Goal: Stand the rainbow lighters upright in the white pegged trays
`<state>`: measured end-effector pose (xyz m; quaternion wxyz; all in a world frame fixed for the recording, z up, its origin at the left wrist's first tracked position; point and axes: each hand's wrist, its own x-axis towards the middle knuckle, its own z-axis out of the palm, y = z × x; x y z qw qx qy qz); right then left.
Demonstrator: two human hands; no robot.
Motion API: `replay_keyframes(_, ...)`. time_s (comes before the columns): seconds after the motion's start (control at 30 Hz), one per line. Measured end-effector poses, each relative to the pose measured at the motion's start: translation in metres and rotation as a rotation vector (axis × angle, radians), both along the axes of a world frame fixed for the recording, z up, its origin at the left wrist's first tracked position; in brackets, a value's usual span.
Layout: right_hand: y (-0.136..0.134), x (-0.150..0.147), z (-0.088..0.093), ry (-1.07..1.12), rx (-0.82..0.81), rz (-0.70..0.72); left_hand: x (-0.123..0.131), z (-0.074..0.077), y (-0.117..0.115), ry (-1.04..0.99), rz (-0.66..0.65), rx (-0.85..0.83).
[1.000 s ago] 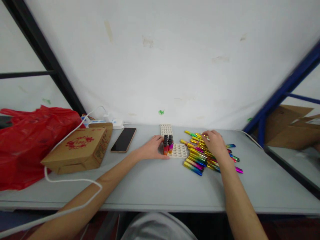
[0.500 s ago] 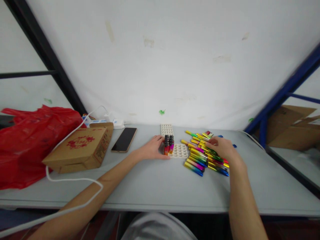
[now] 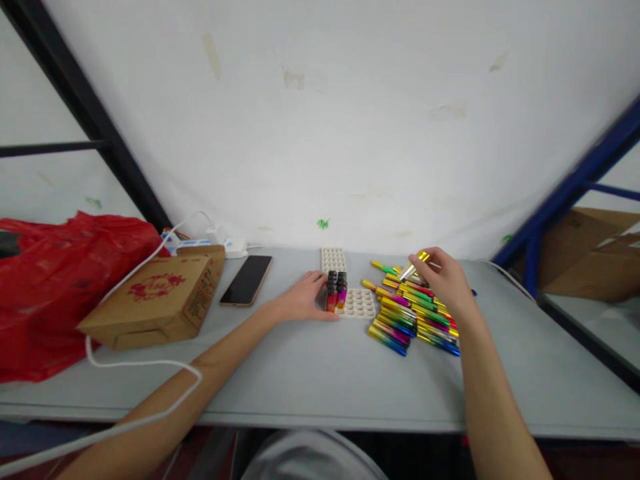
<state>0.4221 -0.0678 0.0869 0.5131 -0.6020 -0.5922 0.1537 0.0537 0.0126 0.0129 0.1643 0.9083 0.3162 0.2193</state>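
Several slim shiny tubes (image 3: pixel 332 293) with black tops, red-orange and purple below, stand upright in the left part of a white holed tray (image 3: pixel 359 303). My left hand (image 3: pixel 306 297) curls around that end of the tray, thumb along the front edge and fingers behind the tubes. My right hand (image 3: pixel 442 275) pinches a silver-and-gold tube (image 3: pixel 413 267) between thumb and fingers, tilted above the pile. Below it lies a loose heap of metallic tubes (image 3: pixel 400 315) in gold, green, blue, pink and red, just right of the tray.
Another white holed tray (image 3: pixel 333 259) lies behind the first. To the left are a phone (image 3: pixel 247 280), a cardboard box (image 3: pixel 155 293), a red plastic bag (image 3: pixel 60 293), a power strip (image 3: pixel 235 247) and a white cable (image 3: pixel 150 361) crossing over my left forearm. A wall stands behind the table.
My right hand has risen from the pile with the silver-and-gold tube in its fingers. My left hand stays at the tray.
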Motion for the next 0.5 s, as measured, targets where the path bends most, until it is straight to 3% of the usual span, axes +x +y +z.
replay_keyframes(0.23, -0.008, -0.037, -0.005, 0.595, -0.040, 0.137, -0.001, 0.000, 0.001, 0.020, 0.001, 0.003)
replay_keyframes(0.37, -0.006, -0.054, -0.012, 0.752, -0.053, 0.253, -0.001, 0.000, 0.001, 0.006, -0.001, 0.005)
replay_keyframes(0.5, -0.004, -0.064, -0.017, 0.777, -0.154, 0.306, -0.001, 0.001, 0.000, -0.002, -0.010, -0.004)
